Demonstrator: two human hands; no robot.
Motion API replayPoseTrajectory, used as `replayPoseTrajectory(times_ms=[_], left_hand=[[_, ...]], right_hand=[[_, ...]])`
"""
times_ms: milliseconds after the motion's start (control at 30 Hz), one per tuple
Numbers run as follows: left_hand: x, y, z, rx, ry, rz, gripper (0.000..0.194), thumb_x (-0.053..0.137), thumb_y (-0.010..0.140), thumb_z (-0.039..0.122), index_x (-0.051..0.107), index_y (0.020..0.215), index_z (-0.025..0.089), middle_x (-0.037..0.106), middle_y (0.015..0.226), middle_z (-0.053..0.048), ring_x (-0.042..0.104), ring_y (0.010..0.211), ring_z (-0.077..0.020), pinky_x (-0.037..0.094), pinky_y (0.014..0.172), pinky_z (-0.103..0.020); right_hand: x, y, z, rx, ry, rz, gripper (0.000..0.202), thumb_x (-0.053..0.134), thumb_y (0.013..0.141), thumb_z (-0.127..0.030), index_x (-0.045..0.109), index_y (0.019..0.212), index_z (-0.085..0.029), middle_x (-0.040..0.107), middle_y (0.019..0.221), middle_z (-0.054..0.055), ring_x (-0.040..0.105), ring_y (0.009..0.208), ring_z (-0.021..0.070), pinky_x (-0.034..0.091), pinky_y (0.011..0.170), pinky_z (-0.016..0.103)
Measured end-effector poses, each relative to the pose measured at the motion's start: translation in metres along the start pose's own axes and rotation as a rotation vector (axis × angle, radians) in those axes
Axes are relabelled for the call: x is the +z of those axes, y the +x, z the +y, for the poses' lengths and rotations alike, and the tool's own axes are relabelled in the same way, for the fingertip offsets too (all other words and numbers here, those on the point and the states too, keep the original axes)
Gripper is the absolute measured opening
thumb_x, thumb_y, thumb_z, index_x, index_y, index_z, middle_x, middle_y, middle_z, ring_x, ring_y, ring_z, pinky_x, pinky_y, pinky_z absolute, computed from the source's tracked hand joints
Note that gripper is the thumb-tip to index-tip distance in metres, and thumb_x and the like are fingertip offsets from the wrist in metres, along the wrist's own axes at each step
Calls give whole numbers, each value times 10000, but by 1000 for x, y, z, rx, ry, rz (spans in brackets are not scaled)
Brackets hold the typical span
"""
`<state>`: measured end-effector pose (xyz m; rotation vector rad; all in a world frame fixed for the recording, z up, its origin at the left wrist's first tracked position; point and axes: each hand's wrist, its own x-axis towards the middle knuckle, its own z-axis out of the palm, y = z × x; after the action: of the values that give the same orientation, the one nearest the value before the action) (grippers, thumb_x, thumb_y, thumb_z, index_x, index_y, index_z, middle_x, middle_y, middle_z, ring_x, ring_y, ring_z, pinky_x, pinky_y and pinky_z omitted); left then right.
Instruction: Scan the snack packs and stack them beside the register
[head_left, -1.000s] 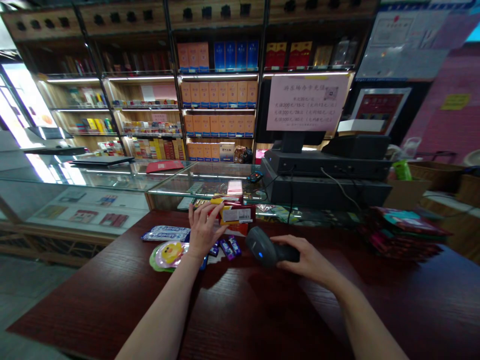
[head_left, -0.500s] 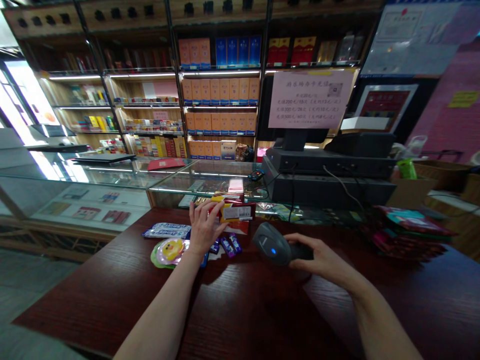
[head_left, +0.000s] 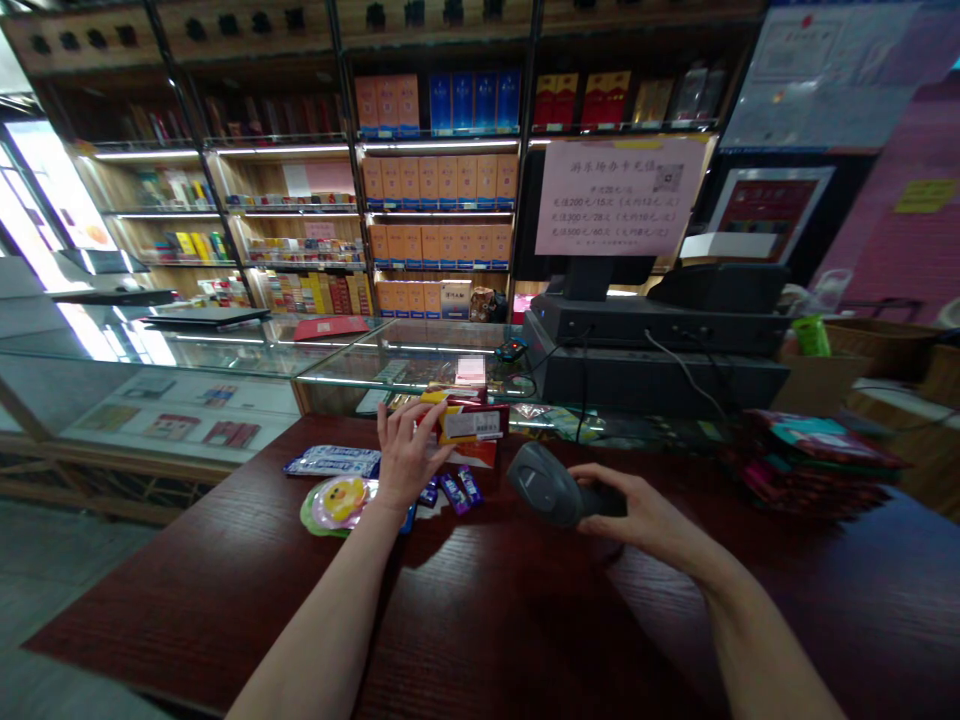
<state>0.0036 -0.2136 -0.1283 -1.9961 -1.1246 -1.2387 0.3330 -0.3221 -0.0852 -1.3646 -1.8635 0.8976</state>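
In my right hand (head_left: 637, 510) is a dark grey barcode scanner (head_left: 544, 483), its head pointing left above the dark wooden counter. My left hand (head_left: 409, 452) is at the left end of a yellow and dark red packet (head_left: 457, 425), fingers curved over it. A white label with a barcode on the packet faces me. Small purple wrapped sweets (head_left: 461, 490) lie just below the packet, partly behind my left hand. Left of my wrist are a blue and white packet (head_left: 334, 461) and a round pack with a yellow duck picture (head_left: 341, 502).
A stack of red and green packs (head_left: 821, 455) sits on the right of the counter (head_left: 480, 630). Behind are a glass display case (head_left: 420, 345), a dark cash register (head_left: 660, 350) with a paper sign, cables, and shelves of boxes.
The blue light on the scanner has gone out. Both hands, the packet and the scanner stay almost in the same place.
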Motion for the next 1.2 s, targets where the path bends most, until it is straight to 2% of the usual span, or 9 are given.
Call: replayPoseTrajectory(times_ms=[100, 200, 333, 567, 733, 833, 933, 1033, 1200], left_hand=[[-2, 1, 1, -11, -6, -8, 599, 719, 830, 383, 536, 1385, 255, 629, 1228, -97, 510, 1269, -286, 125, 1231, -566], [-3, 1, 2, -6, -7, -4, 606, 722, 828, 379, 532, 1388, 250, 630, 1223, -97, 513, 1266, -285, 131, 1230, -566], [-1, 1, 3, -3, -6, 5, 599, 716, 833, 394, 536, 1385, 244, 631, 1216, -97, 513, 1268, -281, 131, 1232, -560], [0, 2, 5, -4, -25, 7, 600, 714, 833, 403, 535, 1385, 251, 640, 1220, -89, 517, 1269, -281, 121, 1233, -557], [-1, 2, 6, -3, -40, -10, 608, 706, 842, 406, 519, 1398, 249, 658, 1204, -79, 527, 1264, -275, 133, 1232, -554], [-2, 4, 9, 5, -46, -11, 604, 700, 847, 407, 515, 1401, 251, 667, 1191, -76, 536, 1257, -272, 136, 1233, -554], [-4, 6, 14, 30, -55, -4, 599, 703, 846, 401, 520, 1395, 247, 675, 1176, -74, 548, 1238, -270, 145, 1233, -553], [-6, 8, 21, 57, -74, -6, 596, 708, 844, 395, 524, 1390, 241, 681, 1174, -73, 553, 1230, -269, 143, 1233, -557], [-7, 8, 34, 85, -123, -40, 592, 713, 846, 371, 520, 1393, 248, 681, 1189, -66, 548, 1239, -260, 132, 1237, -560]], right_hand=[[4, 1, -2, 4, 3, -36, 420, 777, 681, -282, 722, 1097, -269, 726, 1082, 6, 633, 1026, 278, 457, 914, 351], [12, 4, -2, 4, -23, -85, 484, 780, 681, -271, 703, 1159, -268, 723, 1103, 12, 633, 1039, 272, 451, 931, 359], [27, 11, 9, -56, -141, -99, 608, 826, 632, -289, 676, 1222, -306, 717, 1155, 11, 614, 1090, 279, 426, 976, 385], [50, 20, 21, -128, -302, -142, 607, 827, 633, -315, 666, 1218, -343, 699, 1213, 11, 599, 1133, 294, 368, 1022, 423], [55, 22, 22, -129, -371, -166, 595, 813, 668, -322, 645, 1239, -322, 682, 1199, 25, 585, 1142, 278, 355, 1031, 428], [53, 21, 24, -125, -365, -166, 591, 820, 684, -389, 647, 1244, -312, 685, 1165, 35, 586, 1125, 278, 362, 1039, 438], [47, 21, 25, -118, -262, -98, 503, 725, 797, -479, 643, 1263, -306, 694, 1167, 45, 597, 1124, 271, 389, 1038, 434], [43, 25, 25, -94, -84, 72, 438, 580, 909, -480, 621, 1291, -270, 703, 1176, 63, 627, 1115, 252, 435, 1017, 413], [46, 30, 23, -102, 118, 329, 551, 559, 916, -442, 488, 1433, -263, 675, 1245, 78, 625, 1154, 233, 446, 1046, 417]])
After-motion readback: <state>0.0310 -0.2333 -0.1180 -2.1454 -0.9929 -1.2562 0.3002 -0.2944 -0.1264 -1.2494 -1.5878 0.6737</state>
